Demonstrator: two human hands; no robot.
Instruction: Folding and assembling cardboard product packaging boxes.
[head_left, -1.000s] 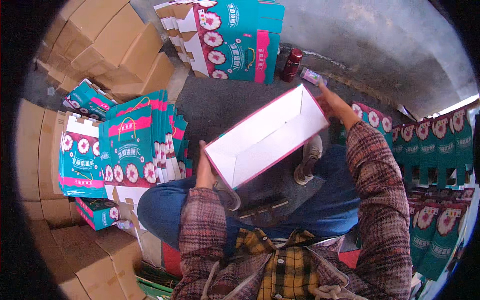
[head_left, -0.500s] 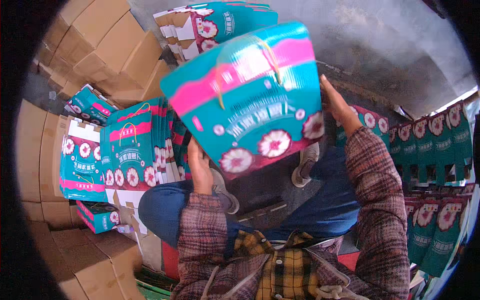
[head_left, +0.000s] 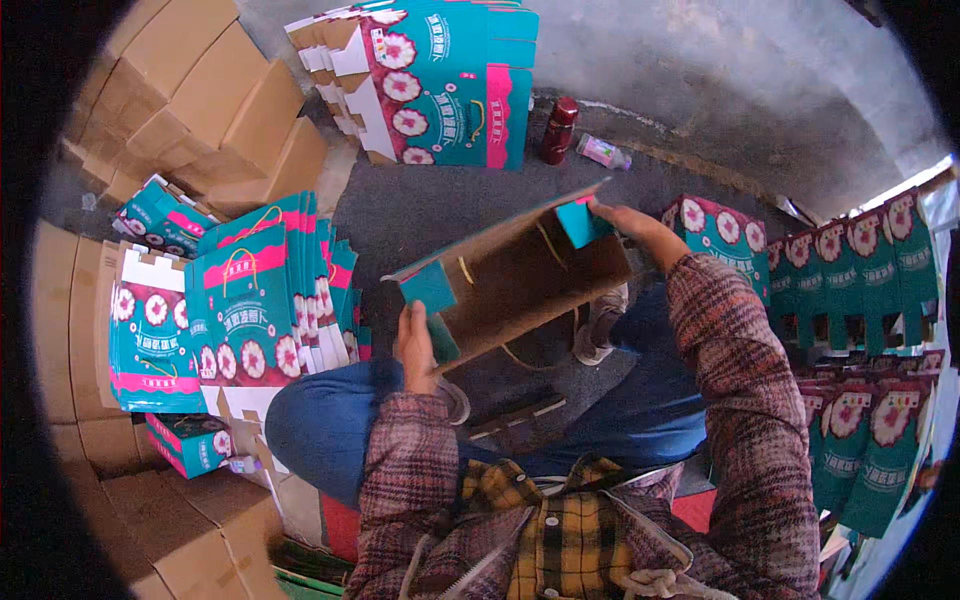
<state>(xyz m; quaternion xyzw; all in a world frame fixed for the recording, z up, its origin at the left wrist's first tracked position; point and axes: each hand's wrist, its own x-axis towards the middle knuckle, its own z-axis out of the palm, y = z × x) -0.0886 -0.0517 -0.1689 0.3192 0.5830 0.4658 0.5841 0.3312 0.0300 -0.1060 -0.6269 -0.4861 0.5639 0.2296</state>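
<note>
Between my hands, above my knees, is a teal and pink cardboard carton with yellow cord handles. It is spread into a box shape, tilted, and its top gapes towards me, showing the plain brown inside. Small teal flaps stand at both ends. My left hand grips its near left end, thumb up against the flap. At the far right end my right hand holds the other edge by a teal flap; part of its fingers is hidden behind the board.
Flat teal cartons are stacked at my left, and another stack stands ahead. Brown boxes pile up along the left. A red flask and a bottle are on the floor. Formed cartons line the right side.
The carton has tipped from showing its printed front to showing its open inside, and both hands have moved lower with it. The flask and bottle behind it have come into view.
</note>
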